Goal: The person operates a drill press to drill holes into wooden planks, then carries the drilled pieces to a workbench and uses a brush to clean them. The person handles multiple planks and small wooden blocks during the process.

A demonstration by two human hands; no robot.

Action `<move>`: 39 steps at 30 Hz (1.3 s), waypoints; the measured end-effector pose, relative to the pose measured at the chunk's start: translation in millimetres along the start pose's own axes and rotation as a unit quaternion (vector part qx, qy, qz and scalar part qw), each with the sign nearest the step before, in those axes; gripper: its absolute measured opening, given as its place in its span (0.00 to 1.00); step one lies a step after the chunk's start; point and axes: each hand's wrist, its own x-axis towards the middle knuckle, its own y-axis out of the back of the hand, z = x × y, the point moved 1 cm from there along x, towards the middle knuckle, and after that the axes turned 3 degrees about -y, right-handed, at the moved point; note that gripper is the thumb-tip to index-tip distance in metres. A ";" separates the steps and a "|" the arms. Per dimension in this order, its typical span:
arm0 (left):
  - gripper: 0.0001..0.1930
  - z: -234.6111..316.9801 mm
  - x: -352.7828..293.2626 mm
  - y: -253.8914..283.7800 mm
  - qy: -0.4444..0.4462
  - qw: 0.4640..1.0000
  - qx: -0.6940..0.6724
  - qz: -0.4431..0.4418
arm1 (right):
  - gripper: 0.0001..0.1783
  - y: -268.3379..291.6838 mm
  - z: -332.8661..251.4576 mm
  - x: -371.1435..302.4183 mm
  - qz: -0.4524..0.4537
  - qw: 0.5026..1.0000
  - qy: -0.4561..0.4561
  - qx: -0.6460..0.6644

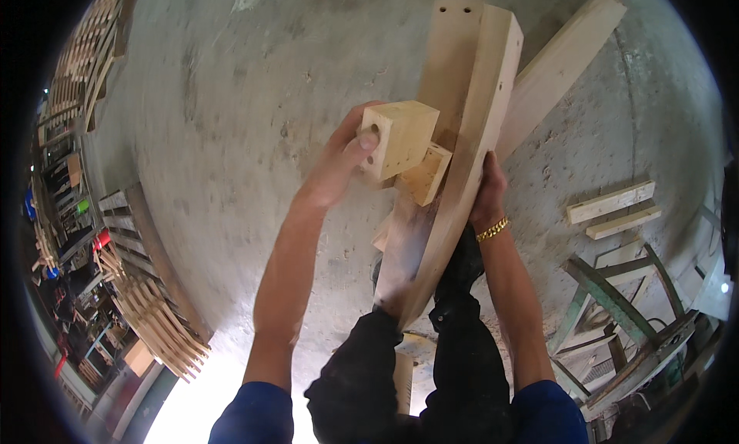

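Note:
My left hand (pixel 350 153) is closed round a pale wooden block (pixel 408 138) with drilled holes in its near end. The thumb presses on that end; most of the fingers are hidden behind it. Just beyond the block, a smaller wooden piece (pixel 426 176) sits against a long angled wooden beam (pixel 481 113). Two holes show at the beam's far end, and its near end reaches down between my knees. With a gold bracelet at the wrist, my right hand (pixel 490 190) grips the beam's right side, its fingers partly hidden beneath.
A flat plank (pixel 562 74) lies aslant behind the beam. Two short wood strips (pixel 612 202) rest on the concrete floor (pixel 231 97) at right, near a green-and-wood frame (pixel 616 305). Curved slats (pixel 150 305) are stacked at left.

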 end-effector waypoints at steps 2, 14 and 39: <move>0.53 27.9 6.5 2.4 0.020 1.000 -0.001 -0.013 | 0.24 -16.4 -8.4 -5.6 -0.024 1.000 -0.003 0.000; 0.47 282.0 -54.7 -14.1 -0.006 0.990 0.051 -0.132 | 0.24 -168.3 -110.3 -147.8 -0.075 0.990 0.098 0.062; 0.29 564.4 -105.7 185.1 -0.142 0.983 -0.107 -0.046 | 0.28 -605.2 -219.4 -222.4 -0.063 0.977 0.198 -0.049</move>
